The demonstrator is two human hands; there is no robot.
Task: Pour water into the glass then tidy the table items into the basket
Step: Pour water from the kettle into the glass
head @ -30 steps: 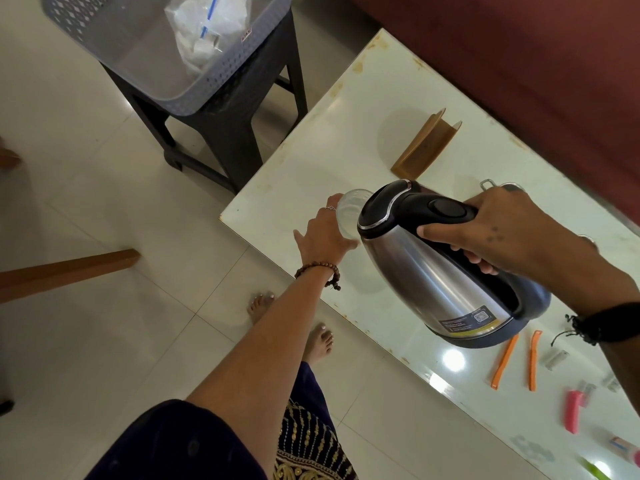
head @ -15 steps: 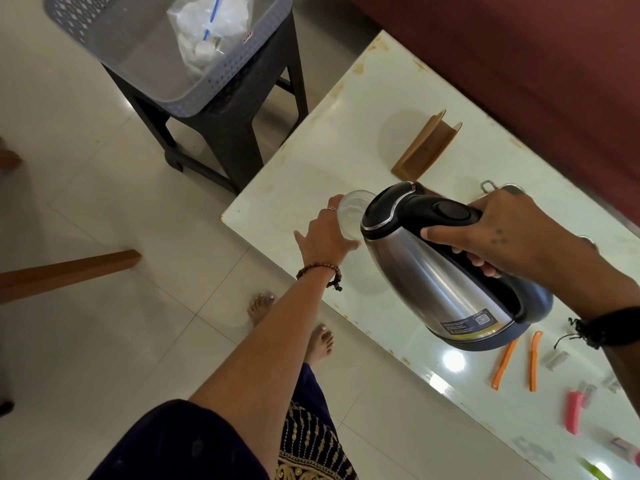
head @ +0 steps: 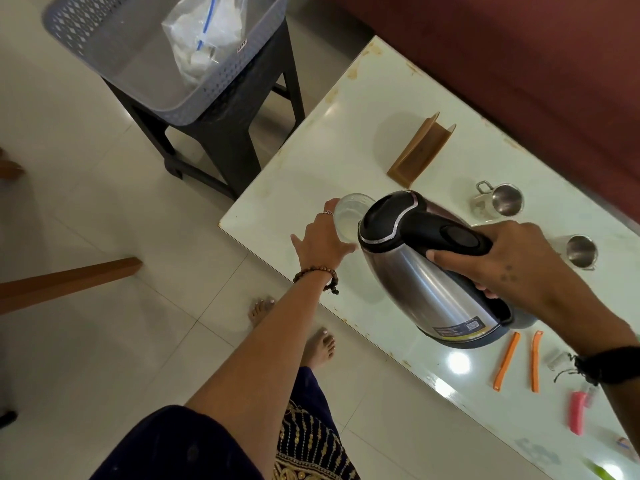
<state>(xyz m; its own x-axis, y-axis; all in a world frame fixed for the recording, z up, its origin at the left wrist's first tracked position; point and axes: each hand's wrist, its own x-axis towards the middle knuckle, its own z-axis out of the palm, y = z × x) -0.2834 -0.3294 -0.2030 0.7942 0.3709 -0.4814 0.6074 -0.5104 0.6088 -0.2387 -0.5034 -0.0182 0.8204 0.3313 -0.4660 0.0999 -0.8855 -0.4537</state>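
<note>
Head view: right hand gripped the kettle by its handle, tipped so the spout met the glass. Left hand, fingers wrapped round the glass, steadied it on the tabletop. Basket sat well beyond the glass, on a stool.
</note>
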